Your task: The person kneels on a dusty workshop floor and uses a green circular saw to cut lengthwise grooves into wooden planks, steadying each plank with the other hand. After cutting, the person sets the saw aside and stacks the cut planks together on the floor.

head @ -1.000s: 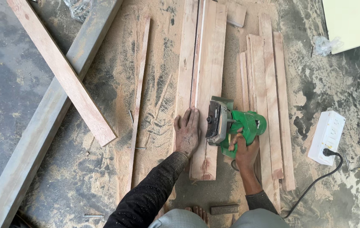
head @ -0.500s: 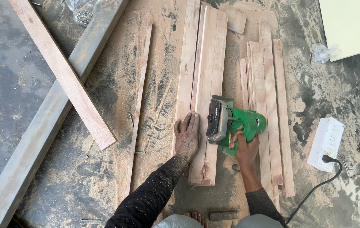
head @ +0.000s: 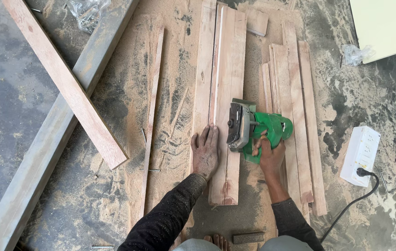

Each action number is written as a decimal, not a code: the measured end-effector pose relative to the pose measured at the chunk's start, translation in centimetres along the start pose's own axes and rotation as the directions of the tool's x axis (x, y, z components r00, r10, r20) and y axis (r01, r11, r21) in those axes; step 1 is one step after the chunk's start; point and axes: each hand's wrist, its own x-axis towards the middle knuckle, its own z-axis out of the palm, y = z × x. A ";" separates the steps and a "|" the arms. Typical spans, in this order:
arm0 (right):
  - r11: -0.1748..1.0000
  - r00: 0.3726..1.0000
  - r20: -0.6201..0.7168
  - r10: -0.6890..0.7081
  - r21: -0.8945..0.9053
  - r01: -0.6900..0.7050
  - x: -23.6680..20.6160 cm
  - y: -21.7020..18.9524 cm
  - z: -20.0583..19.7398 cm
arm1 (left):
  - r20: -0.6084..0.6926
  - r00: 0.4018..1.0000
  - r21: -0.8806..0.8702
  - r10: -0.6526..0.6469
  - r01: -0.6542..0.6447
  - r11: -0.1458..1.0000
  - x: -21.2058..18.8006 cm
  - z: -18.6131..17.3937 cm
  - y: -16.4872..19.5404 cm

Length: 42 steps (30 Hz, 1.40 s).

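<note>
Far left of the hands: grey beam (head: 45, 148) with a reddish plank (head: 68, 86) across it, on a sawdust-strewn concrete floor (head: 3, 107). Nearer: thin strip (head: 150, 125). Left hand (head: 205, 151): open, flat on the board (head: 221, 93), likely pinning it against the cut. Right hand (head: 268, 155): closed on the green circular saw (head: 253, 130), standing on the board. Right of it: stacked slats (head: 295, 116), white socket block (head: 360, 155) with black cable (head: 351, 207).
</note>
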 end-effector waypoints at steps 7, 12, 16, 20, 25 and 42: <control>1.000 1.000 -0.007 -0.008 -0.019 0.008 0.9 -0.2 0.4 | 0.024 1.000 0.050 -0.001 0.000 0.999 -0.2 -0.1 0.0; 1.000 1.000 -0.023 0.004 0.010 -0.004 1.9 -0.3 0.7 | 0.010 1.000 0.001 -0.003 0.003 1.000 0.1 -0.2 0.1; 1.000 1.000 -0.018 -0.003 0.027 0.004 2.8 -0.3 1.0 | 0.033 0.999 0.051 0.000 -0.001 0.999 0.2 -0.3 0.0; 1.000 1.000 -0.022 -0.007 0.017 0.008 3.8 -0.4 1.2 | 0.010 1.000 0.025 0.004 -0.004 1.000 0.2 -0.5 0.1; 1.000 1.000 -0.023 -0.007 -0.012 0.007 4.6 -0.7 1.6 | 0.005 1.000 0.001 -0.003 0.003 1.000 0.2 -0.8 0.1; 1.000 1.000 -0.026 0.012 0.024 -0.011 8.1 -2.2 3.0 | 0.043 0.999 -0.017 -0.008 0.009 1.000 0.7 -1.2 0.1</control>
